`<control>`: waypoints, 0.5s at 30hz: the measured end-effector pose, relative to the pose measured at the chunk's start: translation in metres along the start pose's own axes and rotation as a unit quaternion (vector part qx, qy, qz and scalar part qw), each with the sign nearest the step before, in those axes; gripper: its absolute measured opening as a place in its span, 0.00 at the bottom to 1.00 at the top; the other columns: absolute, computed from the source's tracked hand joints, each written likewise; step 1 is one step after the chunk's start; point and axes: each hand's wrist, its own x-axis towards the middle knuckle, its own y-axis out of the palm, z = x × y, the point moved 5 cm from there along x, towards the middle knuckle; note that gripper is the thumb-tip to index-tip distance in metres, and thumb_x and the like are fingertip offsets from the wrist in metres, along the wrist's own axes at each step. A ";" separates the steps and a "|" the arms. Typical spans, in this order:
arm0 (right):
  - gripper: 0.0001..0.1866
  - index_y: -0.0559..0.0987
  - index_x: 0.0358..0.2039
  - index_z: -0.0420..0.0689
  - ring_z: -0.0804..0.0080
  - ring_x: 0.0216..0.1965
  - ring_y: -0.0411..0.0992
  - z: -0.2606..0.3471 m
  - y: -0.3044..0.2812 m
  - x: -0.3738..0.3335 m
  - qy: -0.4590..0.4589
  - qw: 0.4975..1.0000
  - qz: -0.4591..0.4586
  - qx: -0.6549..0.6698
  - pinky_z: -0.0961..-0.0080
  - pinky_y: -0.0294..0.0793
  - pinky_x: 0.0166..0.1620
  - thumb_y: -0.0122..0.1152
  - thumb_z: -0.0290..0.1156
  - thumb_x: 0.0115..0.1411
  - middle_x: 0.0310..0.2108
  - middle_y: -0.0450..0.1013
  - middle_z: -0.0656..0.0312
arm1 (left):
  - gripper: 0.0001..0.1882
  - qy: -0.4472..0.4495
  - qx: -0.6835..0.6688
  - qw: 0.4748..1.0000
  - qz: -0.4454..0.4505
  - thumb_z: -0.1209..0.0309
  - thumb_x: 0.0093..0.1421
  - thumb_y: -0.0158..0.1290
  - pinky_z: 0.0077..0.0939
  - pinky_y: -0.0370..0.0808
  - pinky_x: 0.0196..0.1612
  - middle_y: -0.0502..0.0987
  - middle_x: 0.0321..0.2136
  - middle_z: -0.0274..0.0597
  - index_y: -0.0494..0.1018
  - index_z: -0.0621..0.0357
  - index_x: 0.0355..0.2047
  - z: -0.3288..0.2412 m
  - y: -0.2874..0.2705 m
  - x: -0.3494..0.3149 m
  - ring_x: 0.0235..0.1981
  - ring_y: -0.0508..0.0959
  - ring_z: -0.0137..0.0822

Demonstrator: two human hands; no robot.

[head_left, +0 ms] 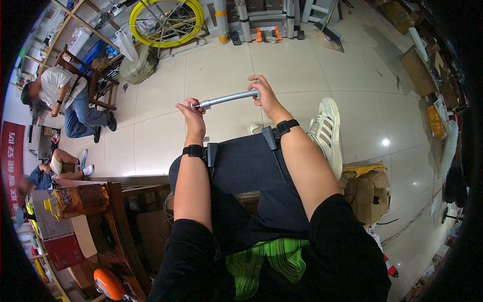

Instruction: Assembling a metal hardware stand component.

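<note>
from where i stand: pale tiled floor (216,68) across middle of frame. on it: reel of yellow cable (163,17) upper left of center, olive sack (138,65) just below reel, ladder (266,17) top center, wooden chair (96,83) upper left, opened cardboard box (367,196) lower right. wooden desk (118,226) lower left, contents' contact unclear.

I watched the wearer's head camera, the left of a side-by-side pair, look steeply down over the lap (236,163). Its fisheye view took in the left hand (194,115) and right hand (265,98) from close above, reached across the tiled floor (221,68) to the yellow coil (199,20) on the far left, and bowed straight edges toward its rim.
</note>
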 end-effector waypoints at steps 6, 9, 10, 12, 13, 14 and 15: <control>0.13 0.68 0.38 0.55 0.81 0.23 0.56 -0.004 -0.004 0.002 -0.009 1.000 -0.017 0.019 0.87 0.52 0.20 0.47 0.38 0.50 0.26 0.62 0.70 | 0.32 0.026 0.046 0.998 0.018 0.36 0.56 0.16 0.21 0.60 0.30 0.57 0.23 0.33 0.57 0.50 0.26 0.002 0.000 -0.001 0.23 0.58 0.28; 0.13 0.68 0.38 0.56 0.81 0.23 0.56 -0.005 -0.005 0.002 -0.009 1.000 -0.023 0.010 0.86 0.53 0.21 0.47 0.39 0.50 0.26 0.62 0.70 | 0.35 0.036 0.070 0.997 0.009 0.33 0.53 0.17 0.24 0.59 0.31 0.58 0.23 0.33 0.57 0.50 0.25 0.002 0.000 -0.002 0.24 0.58 0.31; 0.13 0.68 0.38 0.56 0.80 0.23 0.56 -0.005 -0.005 0.002 -0.011 1.000 -0.025 0.009 0.86 0.54 0.21 0.47 0.39 0.50 0.27 0.62 0.70 | 0.35 0.036 0.077 0.996 0.010 0.32 0.53 0.16 0.24 0.59 0.32 0.57 0.23 0.33 0.57 0.50 0.25 0.002 0.000 -0.002 0.24 0.58 0.31; 0.13 0.68 0.38 0.56 0.80 0.23 0.56 -0.004 -0.005 0.003 -0.013 1.000 -0.027 0.008 0.86 0.54 0.21 0.46 0.39 0.50 0.27 0.62 0.70 | 0.35 0.037 0.084 0.996 0.010 0.32 0.53 0.16 0.25 0.59 0.32 0.57 0.23 0.33 0.57 0.50 0.25 0.004 -0.001 0.000 0.25 0.58 0.31; 0.13 0.68 0.38 0.55 0.80 0.23 0.56 -0.004 -0.006 0.002 -0.013 1.000 -0.027 0.007 0.86 0.54 0.22 0.46 0.39 0.50 0.27 0.62 0.70 | 0.35 0.041 0.092 0.995 0.014 0.33 0.53 0.15 0.24 0.60 0.32 0.57 0.24 0.33 0.57 0.50 0.26 0.004 -0.002 0.000 0.25 0.58 0.30; 0.13 0.67 0.38 0.55 0.80 0.23 0.56 -0.004 -0.006 0.002 -0.014 1.000 -0.027 0.006 0.86 0.54 0.22 0.46 0.39 0.50 0.27 0.62 0.69 | 0.35 0.046 0.101 0.994 0.017 0.34 0.54 0.14 0.24 0.61 0.33 0.58 0.24 0.33 0.57 0.50 0.27 0.004 -0.002 0.001 0.25 0.59 0.29; 0.13 0.67 0.38 0.55 0.80 0.23 0.56 -0.003 -0.005 0.002 -0.014 1.000 -0.027 0.006 0.86 0.54 0.22 0.46 0.39 0.50 0.27 0.62 0.69 | 0.35 0.046 0.101 0.994 0.017 0.34 0.54 0.14 0.24 0.61 0.33 0.58 0.24 0.33 0.57 0.50 0.27 0.004 -0.003 0.001 0.25 0.59 0.29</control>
